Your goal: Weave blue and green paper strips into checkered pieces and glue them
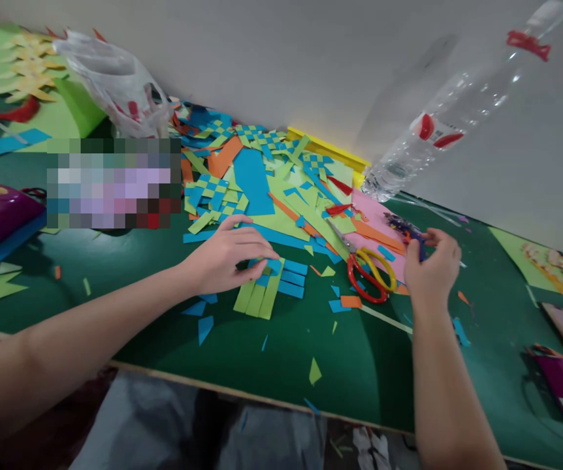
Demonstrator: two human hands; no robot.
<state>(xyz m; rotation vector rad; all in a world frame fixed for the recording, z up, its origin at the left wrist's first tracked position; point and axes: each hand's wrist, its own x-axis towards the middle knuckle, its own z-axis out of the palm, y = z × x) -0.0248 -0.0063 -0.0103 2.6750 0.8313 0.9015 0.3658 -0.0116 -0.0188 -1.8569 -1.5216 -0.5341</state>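
— So, how far along is the paper mat?

— Only just begun, I think. The half-woven mat (269,287) lies on the green desk (242,356), right under the fingertips of the left hand (227,258). A few blue strips (292,279) cross the green strips (257,299) at the top. Lower down, the green strips have nothing woven through them, so most of the weaving is left to do.

— Are any mats done?

— I think so. Checkered mats (213,192) that look finished lie in the big paper pile (252,179) behind, close to the wall.

— How is the left hand?

— The arm comes in low from the left. The hand is palm down, with the fingers laid on the mat. Its grip is loose. It presses and holds nothing.

— And the right hand?

— The right hand (431,267) reaches up from the near edge, and we see its back. Its grip is closed round a small blue thing (417,240). I cannot tell what that thing is. The red and yellow scissors (367,271) lie just beside this hand, and it is not touching them.

— Anything else?

— A clear plastic bottle (448,124) leans on the wall, and little paper scraps (315,372) lie about the desk.
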